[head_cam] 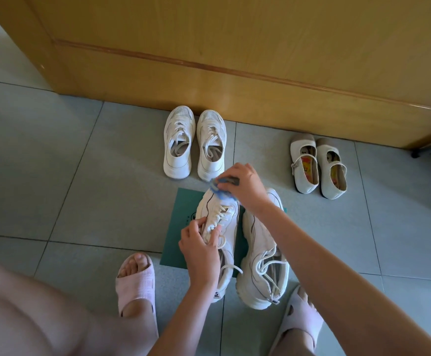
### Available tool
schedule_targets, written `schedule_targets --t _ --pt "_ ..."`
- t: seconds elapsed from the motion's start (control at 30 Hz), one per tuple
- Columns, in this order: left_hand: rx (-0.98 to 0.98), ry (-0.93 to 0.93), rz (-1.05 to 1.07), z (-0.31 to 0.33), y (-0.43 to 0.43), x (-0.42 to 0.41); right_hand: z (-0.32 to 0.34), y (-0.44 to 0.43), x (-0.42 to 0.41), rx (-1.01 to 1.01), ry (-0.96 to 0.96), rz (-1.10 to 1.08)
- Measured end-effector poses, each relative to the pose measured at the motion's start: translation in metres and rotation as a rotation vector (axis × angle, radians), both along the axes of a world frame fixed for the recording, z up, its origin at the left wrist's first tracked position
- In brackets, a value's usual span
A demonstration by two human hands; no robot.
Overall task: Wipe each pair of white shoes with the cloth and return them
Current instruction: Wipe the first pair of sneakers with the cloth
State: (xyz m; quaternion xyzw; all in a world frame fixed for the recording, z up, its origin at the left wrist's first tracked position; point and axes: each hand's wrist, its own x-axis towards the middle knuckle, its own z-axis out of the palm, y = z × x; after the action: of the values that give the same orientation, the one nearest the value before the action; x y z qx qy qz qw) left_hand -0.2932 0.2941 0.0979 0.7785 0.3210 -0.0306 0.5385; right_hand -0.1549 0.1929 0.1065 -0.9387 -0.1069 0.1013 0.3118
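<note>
Two chunky white sneakers lie on a green mat on the floor in front of me. My left hand grips the left sneaker at its laces and tongue. My right hand presses a blue cloth onto the toe of that same sneaker. The right sneaker of the pair rests beside it, untouched. A second pair of white lace-up sneakers stands against the wooden door. A third pair, cream strap shoes, stands to the right.
A wooden door closes off the far side. The floor is grey tile. My feet in pink slippers sit on either side of the mat, and my left knee fills the lower left corner.
</note>
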Motion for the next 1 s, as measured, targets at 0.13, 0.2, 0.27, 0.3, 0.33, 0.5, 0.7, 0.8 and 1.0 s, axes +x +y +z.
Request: schedule_targets --t 0.13,0.2,0.27,0.3,0.33,0.5,0.7,0.8,1.0 --pt "-0.013 0.013 0.004 0.001 -0.001 0.001 -0.010 0.000 -0.014 -0.046 0.017 0.120" --pt "-0.013 0.019 0.001 0.001 -0.001 0.002 -0.010 -0.003 -0.012 -0.098 -0.013 0.106" --pt "-0.018 0.021 0.002 0.002 0.000 0.002 -0.008 -0.006 -0.009 -0.156 -0.034 0.101" --pt "-0.019 0.021 0.003 0.001 0.000 0.003 -0.007 -0.009 -0.008 -0.177 -0.050 0.082" --pt "-0.020 0.023 0.003 0.001 0.000 0.003 -0.007 -0.012 -0.009 -0.191 -0.071 0.043" --pt "-0.003 0.004 -0.010 -0.001 0.000 0.001 -0.001 -0.022 -0.003 -0.051 -0.128 -0.223" --pt "0.012 0.004 -0.006 -0.001 -0.002 -0.001 0.008 0.017 -0.013 -0.075 0.031 0.316" --pt "0.029 0.011 -0.003 -0.001 -0.001 0.000 0.005 0.031 -0.009 -0.222 0.075 0.450" --pt "0.017 0.005 -0.006 -0.001 -0.002 0.001 0.002 0.034 0.013 -0.427 -0.002 0.488"
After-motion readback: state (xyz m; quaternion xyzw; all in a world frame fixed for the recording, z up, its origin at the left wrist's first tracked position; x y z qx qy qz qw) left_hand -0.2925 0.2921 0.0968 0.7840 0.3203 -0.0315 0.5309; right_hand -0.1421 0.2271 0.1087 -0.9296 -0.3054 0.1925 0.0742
